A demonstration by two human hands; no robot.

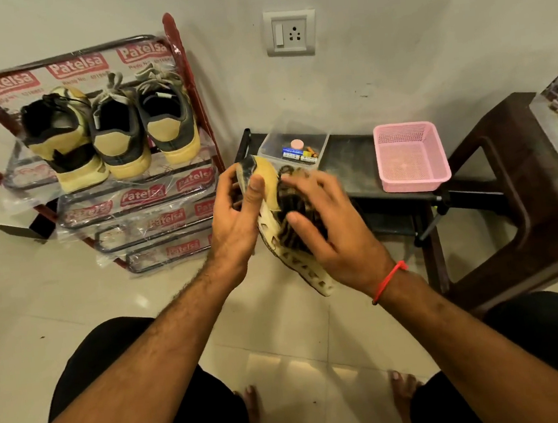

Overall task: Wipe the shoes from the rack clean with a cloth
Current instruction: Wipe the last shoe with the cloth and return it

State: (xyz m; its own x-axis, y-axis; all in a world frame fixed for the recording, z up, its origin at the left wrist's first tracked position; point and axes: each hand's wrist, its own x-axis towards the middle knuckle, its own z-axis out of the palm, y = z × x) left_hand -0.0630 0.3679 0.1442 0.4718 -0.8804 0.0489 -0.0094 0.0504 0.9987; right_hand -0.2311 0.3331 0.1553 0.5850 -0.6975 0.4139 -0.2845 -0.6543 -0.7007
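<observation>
Shoes (109, 132), three of them, stand heels-out on the top shelf of a red plastic-wrapped rack (139, 205) at ten o'clock. At centre, a fourth shoe (270, 191), tan and black, is gripped by the left hand (236, 215), while the right hand (327, 227) presses a dark cloth (292, 203) against it. A pink basket (409, 156) sits at two o'clock.

The shoe (270, 191) is tan and black, the rack (185, 83) red, the basket (409, 156) pink, the wrist thread (390, 280) red.
</observation>
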